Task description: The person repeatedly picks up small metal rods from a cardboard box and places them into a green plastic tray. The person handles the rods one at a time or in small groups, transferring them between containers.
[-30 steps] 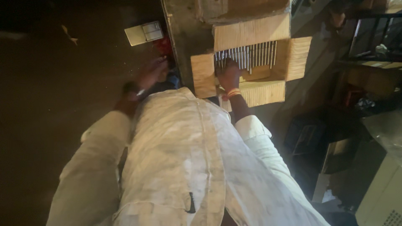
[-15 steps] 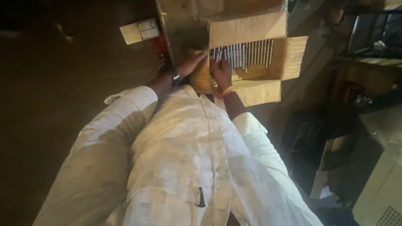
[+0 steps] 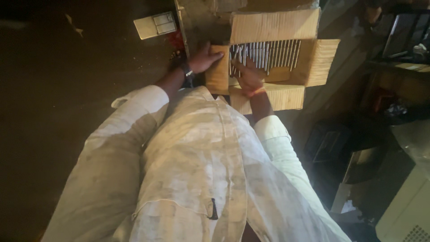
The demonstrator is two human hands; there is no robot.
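Two bare hands work at an open cardboard box (image 3: 313, 67) seen from above, and the largest thing in view is the person's own pale, stained shirt and sleeves (image 3: 197, 170), which fill the lower half of the picture. Next in size is the dark floor (image 3: 67, 89) on the left, and then the box itself, its four flaps folded outward, standing just beyond the person's chest. Inside the box lies a row of thin grey metal rods (image 3: 268, 54), packed side by side and running across the far half of its inside. Right of the box the dim surroundings hold dark clutter and a pale machine housing (image 3: 403, 215) at the lower corner. A small flat pale pack (image 3: 155, 25) lies on the floor well apart from the box, to its upper left. The left hand (image 3: 204, 58), with a dark watch at the wrist, lies on the box's left flap, fingers spread and thumb along the flap's edge; its grip is loose, pressing flat rather than closed on anything. The right hand (image 3: 248, 77), with an orange band at the wrist, reaches into the box, its fingertips at the near ends of the leftmost rods; whether its grip is closed on a rod I cannot tell, since the fingers hide that spot.
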